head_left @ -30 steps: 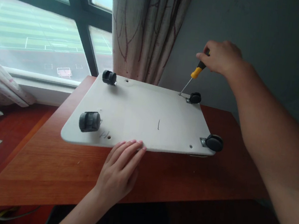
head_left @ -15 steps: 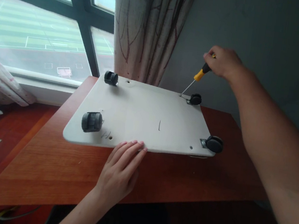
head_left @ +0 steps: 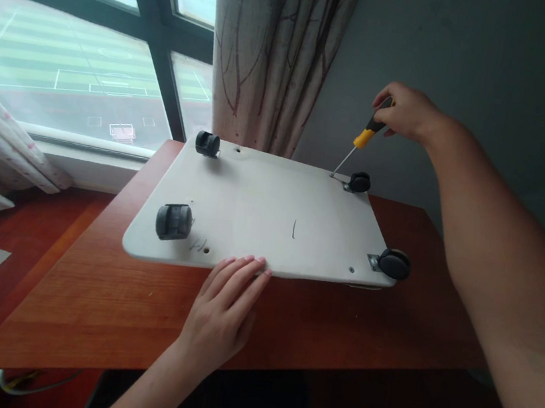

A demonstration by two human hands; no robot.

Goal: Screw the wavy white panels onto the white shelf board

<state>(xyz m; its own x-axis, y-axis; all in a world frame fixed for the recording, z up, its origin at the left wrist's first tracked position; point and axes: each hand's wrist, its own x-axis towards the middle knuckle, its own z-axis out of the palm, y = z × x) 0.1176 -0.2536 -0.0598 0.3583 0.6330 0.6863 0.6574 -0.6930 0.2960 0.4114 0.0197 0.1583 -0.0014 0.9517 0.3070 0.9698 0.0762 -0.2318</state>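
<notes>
A white board (head_left: pixel 262 209) lies on the wooden table, with a black caster at each corner. My right hand (head_left: pixel 405 111) grips the handle of a yellow and black screwdriver (head_left: pixel 363 138) from above. The screwdriver slants down to the left, its tip at a screw spot on the board's far edge, beside the far right caster (head_left: pixel 360 182). My left hand (head_left: pixel 226 305) rests flat with fingers stretched over the board's near edge. Close to that hand are a hole (head_left: pixel 206 250) and the near left caster (head_left: pixel 174 221). Near the right end are a screw (head_left: pixel 351 269) and another caster (head_left: pixel 394 263).
The wooden table (head_left: pixel 89 300) reaches past the board on several sides. Behind it hang a patterned curtain (head_left: pixel 276 57) and a grey wall (head_left: pixel 448 53). A window (head_left: pixel 84 65) is at the left. Cables (head_left: pixel 32 390) lie on the floor at lower left.
The fingers of my right hand have shifted and loosened a little around the screwdriver handle. The whole view has drifted slightly; my left hand keeps its place on the board.
</notes>
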